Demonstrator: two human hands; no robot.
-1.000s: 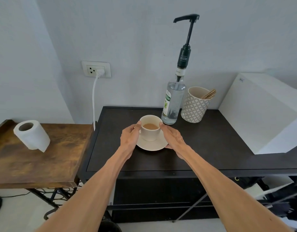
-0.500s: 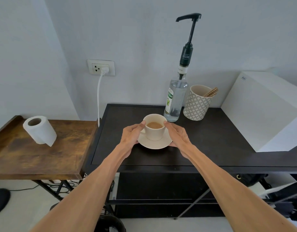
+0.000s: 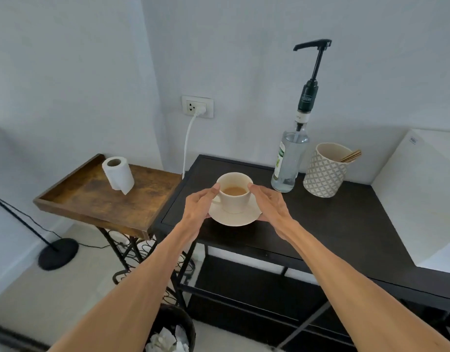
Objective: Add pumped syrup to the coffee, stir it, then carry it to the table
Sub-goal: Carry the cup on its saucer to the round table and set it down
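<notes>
A cream cup of milky coffee (image 3: 234, 196) stands on a cream saucer (image 3: 235, 219) held just above the black counter (image 3: 345, 219). My left hand (image 3: 199, 207) grips the saucer's left rim, thumb against the cup. My right hand (image 3: 269, 207) grips the right rim the same way. The clear syrup bottle (image 3: 290, 158) with its tall black pump (image 3: 312, 44) stands behind the cup to the right. A patterned holder (image 3: 325, 171) with wooden stir sticks (image 3: 351, 156) is beside the bottle.
A wooden side table (image 3: 92, 199) with a raised rim stands to the left, carrying a toilet roll (image 3: 118, 175). A white box (image 3: 427, 194) fills the counter's right side. A wall socket (image 3: 197, 106) with a white cable, a lamp base (image 3: 57, 253) and a waste basket (image 3: 173, 331) are around.
Both hands have lifted the cup and saucer slightly off the counter and shifted them left. My view has turned left, showing more of the wooden table and the floor.
</notes>
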